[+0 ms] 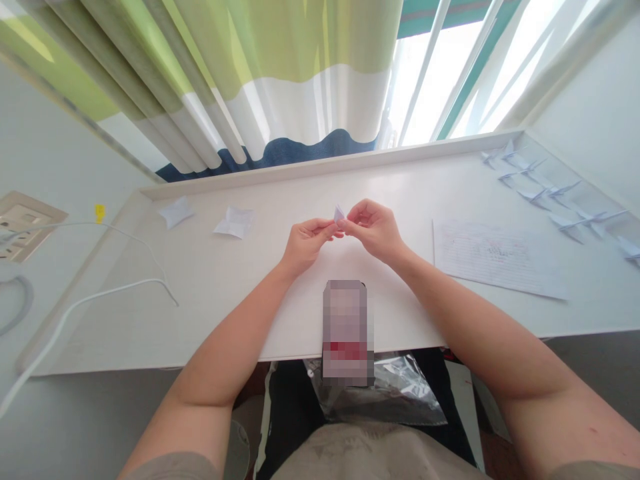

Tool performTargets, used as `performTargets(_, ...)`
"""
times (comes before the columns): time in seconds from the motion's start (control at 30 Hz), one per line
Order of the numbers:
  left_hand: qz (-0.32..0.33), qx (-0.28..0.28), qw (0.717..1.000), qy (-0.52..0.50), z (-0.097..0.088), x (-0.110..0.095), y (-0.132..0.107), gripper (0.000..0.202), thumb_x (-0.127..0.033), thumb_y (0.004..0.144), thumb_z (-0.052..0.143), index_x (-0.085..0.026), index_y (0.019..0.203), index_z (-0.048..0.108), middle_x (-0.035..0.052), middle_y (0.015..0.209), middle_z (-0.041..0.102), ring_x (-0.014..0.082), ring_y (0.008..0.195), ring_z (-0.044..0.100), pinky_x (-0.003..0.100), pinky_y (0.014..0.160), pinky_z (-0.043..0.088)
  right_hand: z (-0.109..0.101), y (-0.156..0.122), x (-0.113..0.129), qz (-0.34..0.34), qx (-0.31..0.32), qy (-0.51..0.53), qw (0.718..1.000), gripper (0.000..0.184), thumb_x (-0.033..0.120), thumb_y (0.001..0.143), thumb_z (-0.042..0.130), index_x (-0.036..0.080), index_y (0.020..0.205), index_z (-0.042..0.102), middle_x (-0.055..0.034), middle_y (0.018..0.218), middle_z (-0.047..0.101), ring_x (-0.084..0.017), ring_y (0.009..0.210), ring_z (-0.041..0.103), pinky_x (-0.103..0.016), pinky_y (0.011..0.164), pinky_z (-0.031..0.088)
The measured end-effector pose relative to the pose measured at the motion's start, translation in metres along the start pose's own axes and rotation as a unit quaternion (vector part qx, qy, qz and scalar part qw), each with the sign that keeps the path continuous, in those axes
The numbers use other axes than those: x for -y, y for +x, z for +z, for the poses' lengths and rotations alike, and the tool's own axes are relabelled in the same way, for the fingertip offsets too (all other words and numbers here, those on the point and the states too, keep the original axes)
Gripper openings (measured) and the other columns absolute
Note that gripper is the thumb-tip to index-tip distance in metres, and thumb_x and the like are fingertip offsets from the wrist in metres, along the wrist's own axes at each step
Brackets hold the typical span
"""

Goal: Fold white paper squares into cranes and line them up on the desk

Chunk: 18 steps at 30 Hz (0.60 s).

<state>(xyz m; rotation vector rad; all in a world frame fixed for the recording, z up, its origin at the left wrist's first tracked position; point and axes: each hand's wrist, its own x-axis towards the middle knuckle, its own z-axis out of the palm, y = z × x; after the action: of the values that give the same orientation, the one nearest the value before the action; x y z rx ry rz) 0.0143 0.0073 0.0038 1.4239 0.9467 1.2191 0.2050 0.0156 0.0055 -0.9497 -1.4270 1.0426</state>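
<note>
left hand [306, 245] and right hand [377, 230], both nearly closed, pinch folded paper [339, 213]; clear bag [393, 400] lies on lap [290, 397].

Left hand [307, 241]: pinching, ahead of torso [375, 453]
Right hand [376, 230]: pinching, fingers [367, 209] curled
Forearms [245, 327]: bare, converging ahead of torso
</note>
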Motion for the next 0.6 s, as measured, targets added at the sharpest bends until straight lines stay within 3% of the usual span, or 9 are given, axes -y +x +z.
performTargets(0.17, -0.010, -0.007, 1.000, 0.000, 0.002, 0.007, 0.002, 0.057, -0.078, 0.088, 0.084, -0.021, 0.096, 0.078, 0.0075, 0.092, 0.087, 0.0238, 0.091, 0.085, 0.037, 0.081, 0.066, 0.003, -0.002, 0.001, -0.007, 0.002, -0.005, 1.000, 0.057, 0.077, 0.078, 0.092, 0.026, 0.082, 0.066, -0.0005, 0.077, 0.073, -0.020, 0.074, 0.072, -0.041, 0.072, 0.063)
performTargets(0.33, 0.011, -0.048, 0.999, 0.022, 0.005, 0.015, 0.005, 0.056, -0.077, 0.097, 0.074, -0.021, 0.099, 0.068, 0.0061, 0.081, 0.082, 0.0224, 0.077, 0.083, 0.037, 0.075, 0.066, 0.007, -0.007, 0.002, -0.021, 0.022, -0.035, 0.999, 0.049, 0.069, 0.081, 0.093, 0.025, 0.090, 0.072, -0.0011, 0.082, 0.077, -0.021, 0.076, 0.075, -0.045, 0.080, 0.066)
performTargets(0.47, 0.017, -0.056, 0.998, 0.035, 0.011, 0.013, 0.001, 0.055, -0.076, 0.097, 0.075, -0.022, 0.099, 0.068, 0.0051, 0.081, 0.082, 0.0218, 0.074, 0.083, 0.035, 0.070, 0.063, 0.009, -0.004, -0.004, -0.014, -0.008, -0.029, 0.999, 0.048, 0.070, 0.084, 0.091, 0.025, 0.087, 0.074, -0.0031, 0.084, 0.078, -0.022, 0.079, 0.076, -0.048, 0.084, 0.067)
performTargets(0.6, 0.019, -0.054, 0.998, 0.033, 0.014, 0.009, -0.002, 0.053, -0.074, 0.095, 0.079, -0.022, 0.100, 0.070, 0.0053, 0.088, 0.084, 0.0228, 0.085, 0.085, 0.032, 0.072, 0.062, 0.007, -0.001, -0.008, -0.013, -0.026, -0.032, 0.999, 0.046, 0.069, 0.085, 0.090, 0.025, 0.085, 0.076, -0.0041, 0.088, 0.081, -0.024, 0.085, 0.078, -0.050, 0.090, 0.068)
